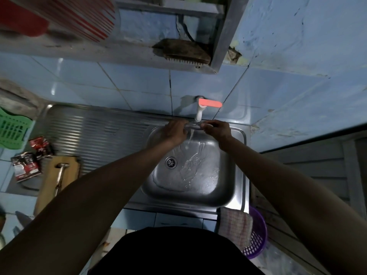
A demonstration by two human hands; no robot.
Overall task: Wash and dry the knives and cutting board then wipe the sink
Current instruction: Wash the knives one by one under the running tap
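A slim grey metal knife [193, 127] is held level under the white plastic tap with the red lever [199, 113], at the far rim of the stainless steel sink [241, 135]. One end is gripped by the curled fingers of the left hand [174, 132], the other is pinched by the right hand [217, 130]; the middle is struck by a thin stream of water [190, 138], which is spread across the basin floor beside the round drain [171, 162]. Well apart from both hands, a pale wooden cutting board [47, 181] is laid on the ribbed draining surface at the left, and a second metal utensil [60, 175] is rested on it; whether it is a knife cannot be told. Much of the board's near part is hidden by the left forearm. Red and black sachets [29, 163] and a green plastic basket [12, 129] are seen further left. A checked cloth [236, 225] is draped over the sink's near right corner, above a purple plastic basket [258, 235]. A dark scrubbing brush [183, 52] is kept on the ledge above the blue tiles.
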